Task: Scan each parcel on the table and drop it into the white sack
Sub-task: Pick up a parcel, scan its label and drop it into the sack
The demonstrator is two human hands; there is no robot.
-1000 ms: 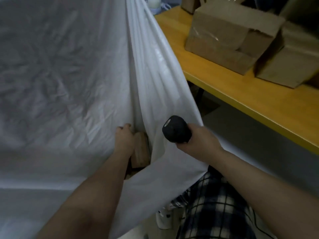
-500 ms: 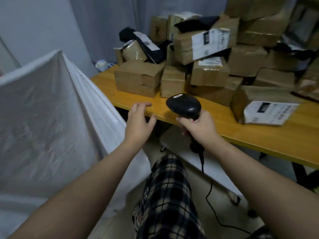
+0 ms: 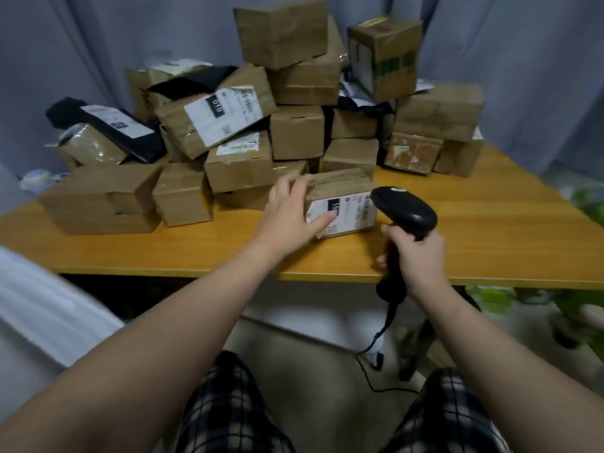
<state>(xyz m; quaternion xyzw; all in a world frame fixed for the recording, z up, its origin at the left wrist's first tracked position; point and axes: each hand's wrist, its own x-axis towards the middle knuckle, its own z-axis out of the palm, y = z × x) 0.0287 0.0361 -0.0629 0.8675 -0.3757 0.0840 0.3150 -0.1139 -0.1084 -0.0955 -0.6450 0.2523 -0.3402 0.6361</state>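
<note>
Left hand (image 3: pixel 291 210), empty a moment ago, now clamps the parcel (image 3: pixel 340 184) lying left-to-right on the desk (image 3: pixel 490 223), label (image 3: pixel 351 211) toward camera, right hand (image 3: pixel 420 256) wrapped round the scanner (image 3: pixel 405 207).

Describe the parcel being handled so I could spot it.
On the yellow wooden table, before the heap of cardboard parcels, one small brown box sits out in front. Only it has the left hand gripping it and a black scanner beside its white label.

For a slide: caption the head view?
Left hand grips a labelled parcel on the table; right hand holds a scanner beside it.
</note>
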